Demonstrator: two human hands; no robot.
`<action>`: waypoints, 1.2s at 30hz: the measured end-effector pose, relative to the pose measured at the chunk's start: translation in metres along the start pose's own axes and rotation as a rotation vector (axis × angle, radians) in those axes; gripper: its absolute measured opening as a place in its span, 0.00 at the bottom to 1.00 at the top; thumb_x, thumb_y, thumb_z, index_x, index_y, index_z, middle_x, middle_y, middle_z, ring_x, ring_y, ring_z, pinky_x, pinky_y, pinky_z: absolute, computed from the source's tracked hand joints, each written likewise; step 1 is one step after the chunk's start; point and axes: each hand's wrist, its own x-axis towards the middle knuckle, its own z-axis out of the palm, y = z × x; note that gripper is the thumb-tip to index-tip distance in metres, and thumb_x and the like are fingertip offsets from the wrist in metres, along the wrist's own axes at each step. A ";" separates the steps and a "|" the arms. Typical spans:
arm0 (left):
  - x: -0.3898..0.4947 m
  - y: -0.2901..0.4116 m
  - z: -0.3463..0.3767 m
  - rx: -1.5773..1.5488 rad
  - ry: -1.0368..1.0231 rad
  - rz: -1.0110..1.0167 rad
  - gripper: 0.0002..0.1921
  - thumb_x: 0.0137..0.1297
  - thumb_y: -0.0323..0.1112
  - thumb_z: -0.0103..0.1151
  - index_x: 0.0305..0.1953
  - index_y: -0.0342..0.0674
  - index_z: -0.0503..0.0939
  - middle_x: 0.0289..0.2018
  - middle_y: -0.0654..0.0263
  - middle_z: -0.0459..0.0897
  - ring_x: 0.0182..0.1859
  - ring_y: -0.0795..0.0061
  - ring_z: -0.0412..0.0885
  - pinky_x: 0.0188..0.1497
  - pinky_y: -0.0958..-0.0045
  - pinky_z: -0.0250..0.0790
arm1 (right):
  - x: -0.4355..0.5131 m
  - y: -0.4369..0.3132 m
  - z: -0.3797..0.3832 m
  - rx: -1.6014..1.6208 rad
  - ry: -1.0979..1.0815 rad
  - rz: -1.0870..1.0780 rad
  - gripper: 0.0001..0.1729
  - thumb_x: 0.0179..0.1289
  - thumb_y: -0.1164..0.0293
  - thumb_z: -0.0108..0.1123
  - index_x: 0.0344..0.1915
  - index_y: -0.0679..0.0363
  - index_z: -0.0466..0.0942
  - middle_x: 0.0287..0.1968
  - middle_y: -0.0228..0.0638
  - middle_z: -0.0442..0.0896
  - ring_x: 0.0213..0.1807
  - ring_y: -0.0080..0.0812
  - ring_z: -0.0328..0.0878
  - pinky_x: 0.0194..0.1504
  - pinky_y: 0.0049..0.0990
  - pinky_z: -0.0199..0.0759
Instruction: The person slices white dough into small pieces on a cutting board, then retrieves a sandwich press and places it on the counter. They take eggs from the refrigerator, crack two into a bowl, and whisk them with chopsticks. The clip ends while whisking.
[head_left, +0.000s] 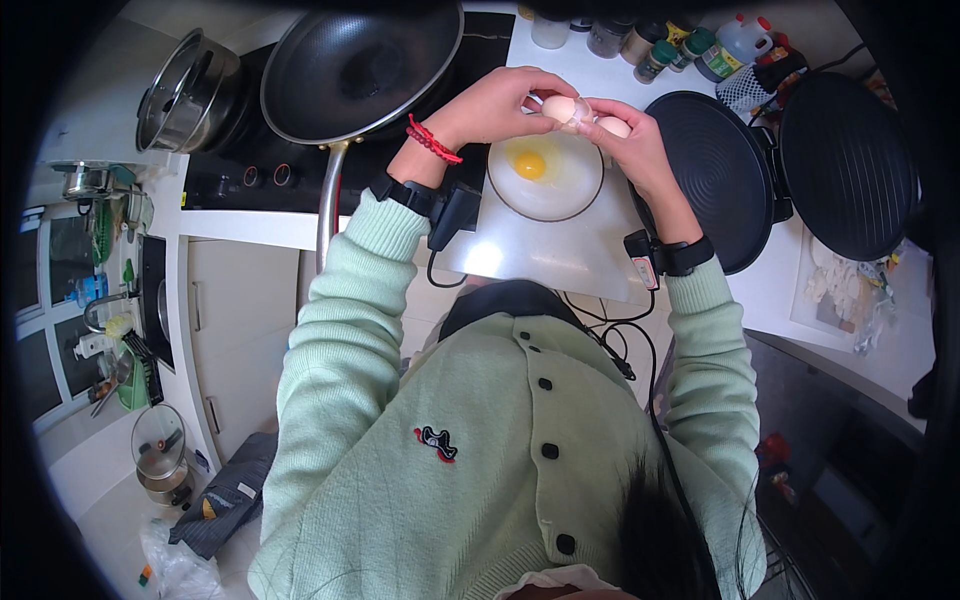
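Both hands are raised over the far rim of a round glass bowl (555, 201), which holds a raw egg with a whole yellow yolk (529, 166) and clear white. My left hand (517, 105) grips a pale eggshell piece (559, 109) in its fingertips, with a broken, translucent edge facing right. Another pale shell piece (613, 126) is held in my right hand (630, 142), close against the first. Fingers partly cover both pieces, so I cannot see inside them.
A wok (360, 75) sits on the black cooktop (225, 187), its handle pointing towards me. Beside it stands a steel pot (187, 105). An opened electric griddle (712, 180) lies to the right. Seasoning bottles (656, 60) line the back. Black cables (651, 352) hang near my right arm.
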 end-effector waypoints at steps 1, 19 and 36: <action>0.000 0.000 0.000 -0.004 0.001 0.002 0.20 0.52 0.28 0.64 0.50 0.39 0.77 0.45 0.62 0.79 0.45 0.70 0.79 0.48 0.73 0.74 | 0.000 0.000 0.000 0.006 0.000 0.001 0.23 0.52 0.66 0.70 0.47 0.64 0.78 0.40 0.36 0.82 0.41 0.23 0.78 0.45 0.20 0.73; -0.006 -0.006 0.009 -0.345 0.042 -0.155 0.22 0.60 0.31 0.60 0.56 0.38 0.72 0.47 0.62 0.79 0.50 0.76 0.76 0.55 0.76 0.68 | 0.000 -0.002 0.000 -0.035 0.085 -0.052 0.21 0.52 0.61 0.70 0.41 0.65 0.80 0.36 0.35 0.83 0.37 0.22 0.78 0.41 0.19 0.73; -0.023 -0.020 0.048 -0.794 0.164 -0.305 0.25 0.58 0.31 0.62 0.56 0.35 0.68 0.47 0.61 0.78 0.51 0.73 0.77 0.56 0.74 0.69 | 0.011 -0.023 0.011 -0.527 0.126 -0.104 0.28 0.46 0.45 0.67 0.28 0.62 0.83 0.25 0.38 0.83 0.29 0.30 0.81 0.33 0.24 0.73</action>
